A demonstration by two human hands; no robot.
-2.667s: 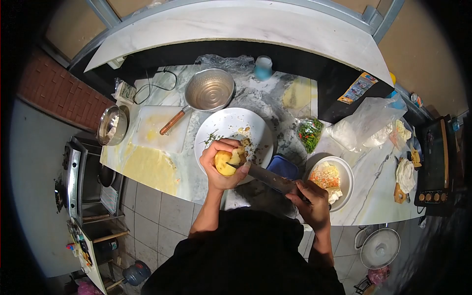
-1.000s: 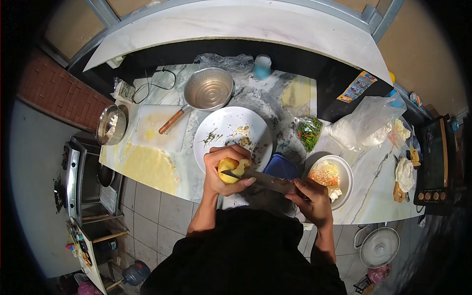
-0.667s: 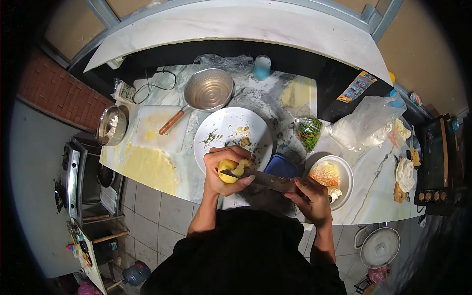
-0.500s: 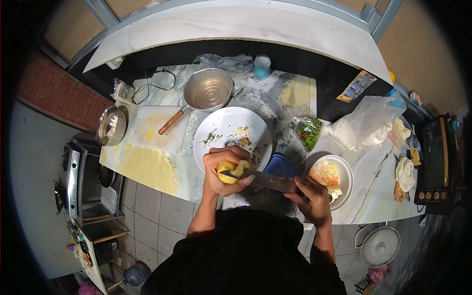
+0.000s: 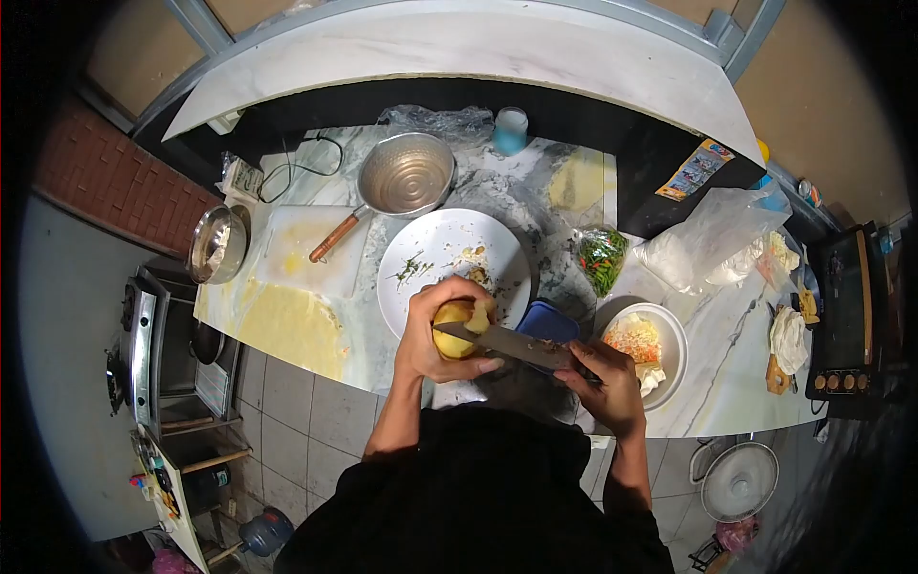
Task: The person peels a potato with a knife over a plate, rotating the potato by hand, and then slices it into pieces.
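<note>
A yellow fruit or vegetable (image 5: 453, 346), partly peeled, is held in my left hand (image 5: 421, 335), fingers wrapped round it. My right hand (image 5: 612, 387) grips a large knife (image 5: 521, 346) by its handle; the blade reaches left, with its tip against the yellow piece. Behind my left hand is a white plate (image 5: 402, 239) with green bits and scraps on it. A blue container (image 5: 549, 323) sits partly under the blade. Beside my right hand stands a white bowl (image 5: 677, 354) with chopped orange and white food.
A metal pan (image 5: 406, 172) with a wooden handle lies behind the plate, and a white cutting board (image 5: 311, 251) is at the left. Metal bowls (image 5: 218, 246) stand at the left edge. Bagged chillies (image 5: 602, 260), plastic bags (image 5: 712, 234) and an oven (image 5: 846, 316) are at the right.
The yellow piece has turned in my left hand, which has shifted slightly upward and right. The knife blade now tilts a little more, its tip higher.
</note>
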